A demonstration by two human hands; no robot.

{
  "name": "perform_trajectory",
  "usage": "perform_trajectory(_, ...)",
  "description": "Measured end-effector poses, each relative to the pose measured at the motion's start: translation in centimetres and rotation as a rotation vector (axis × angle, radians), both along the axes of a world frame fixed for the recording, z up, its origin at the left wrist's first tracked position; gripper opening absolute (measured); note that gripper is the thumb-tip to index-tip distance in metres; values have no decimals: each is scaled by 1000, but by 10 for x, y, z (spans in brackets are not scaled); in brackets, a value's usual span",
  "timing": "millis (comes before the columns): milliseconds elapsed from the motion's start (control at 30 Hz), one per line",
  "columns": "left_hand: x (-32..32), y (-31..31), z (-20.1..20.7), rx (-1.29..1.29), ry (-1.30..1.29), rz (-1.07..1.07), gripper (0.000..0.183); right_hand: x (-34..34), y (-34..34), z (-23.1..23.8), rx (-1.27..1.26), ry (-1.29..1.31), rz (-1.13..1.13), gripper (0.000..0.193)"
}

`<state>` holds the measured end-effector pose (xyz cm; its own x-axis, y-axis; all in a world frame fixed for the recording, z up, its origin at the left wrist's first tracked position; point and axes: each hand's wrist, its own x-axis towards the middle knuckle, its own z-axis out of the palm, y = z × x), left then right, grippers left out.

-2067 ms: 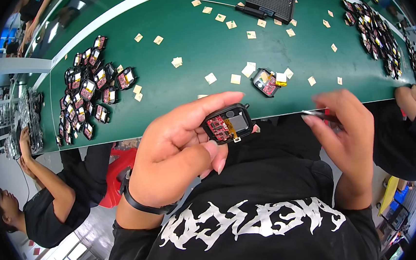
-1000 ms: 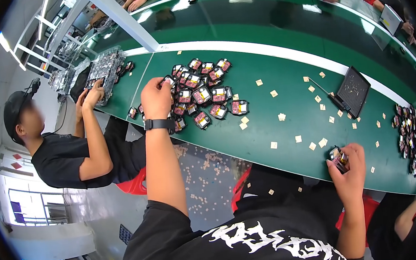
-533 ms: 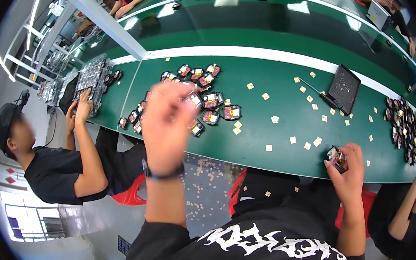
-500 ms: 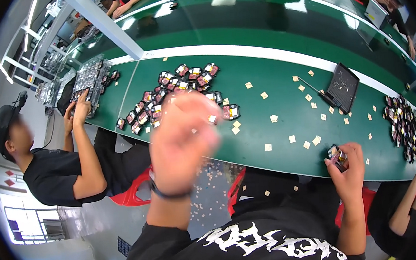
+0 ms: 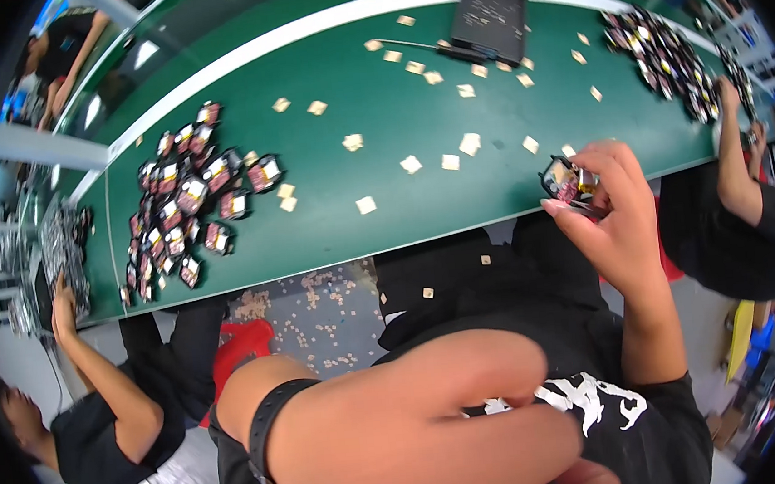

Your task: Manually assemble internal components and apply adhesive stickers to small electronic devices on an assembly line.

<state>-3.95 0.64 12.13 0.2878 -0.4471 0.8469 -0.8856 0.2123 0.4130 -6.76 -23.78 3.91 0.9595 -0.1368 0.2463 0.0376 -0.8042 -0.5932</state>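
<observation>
Head view | right grip [image 5: 617, 210] pinching an open black, rounded device with red circuitry [image 5: 561, 179], right by the green desk's [image 5: 458, 214] near edge | left grip [image 5: 375, 434] half-curled, can't tell if loaded | danger: slackening pinch could drop it over that edge

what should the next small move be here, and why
I'd probably raise the left hand toward the open device to help steady it. Only the right hand grips it, near the front edge of the green table, while the left hand, in front of the black shirt, has no device visible in it.
</observation>
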Motion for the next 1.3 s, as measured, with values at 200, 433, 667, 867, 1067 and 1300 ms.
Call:
perform_trajectory(200, 39, -15, -19, 750, -127, -209, 27, -44, -23, 9, 23, -44, 101, 45)
perform_trajectory(433, 33, -58, -111, 607, 1654, -766, 51, -80, -19, 5, -8, -116, 210, 42)
perform_trajectory(667, 41, -104, -116, 780, 1644, -778, 45, -96, -33, -1, 91, 47, 36, 48)
perform_trajectory(867, 58, -115, -135, 628, 1373, -663, 31, -104, -36, 3, 231, -30, -141, 19)
perform_trajectory(1067, 73, -107, -138, 460, 1514, -773, 28, -74, -18, 21, 227, 28, -152, 7)
perform_trajectory(1300, 79, -104, -136, 244, 1153, -419, 23, -33, 1, 10, 519, 103, -210, 10)
